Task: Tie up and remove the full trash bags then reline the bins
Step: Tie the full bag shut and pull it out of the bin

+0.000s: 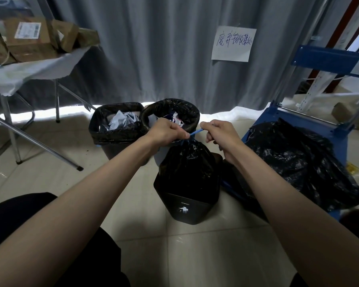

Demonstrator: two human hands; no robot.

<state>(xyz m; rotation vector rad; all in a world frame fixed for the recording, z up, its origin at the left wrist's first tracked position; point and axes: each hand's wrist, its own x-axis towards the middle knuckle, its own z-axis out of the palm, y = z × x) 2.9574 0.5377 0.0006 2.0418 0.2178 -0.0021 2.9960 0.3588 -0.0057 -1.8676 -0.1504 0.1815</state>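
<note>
Tying step: left hand (pixel 167 132) and right hand (pixel 218 134) fingers pinch the drawstring (pixel 195 132) taut above the gathered bag (pixel 188 162); next, knot it, then lift from the bin (pixel 187 206).

Left hand (pixel 167 132) covers the round bin (pixel 192 114) front; the gathered bag (pixel 188 160) conceals its contents.

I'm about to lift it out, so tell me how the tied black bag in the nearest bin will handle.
The black bag will probably be floppy: its thin film is crumpled and gathered at the neck. It likely sags below the blue drawstring that the left hand and right hand pull. It looks fairly light, though its contents are hidden. The bin may lift with it.
</note>
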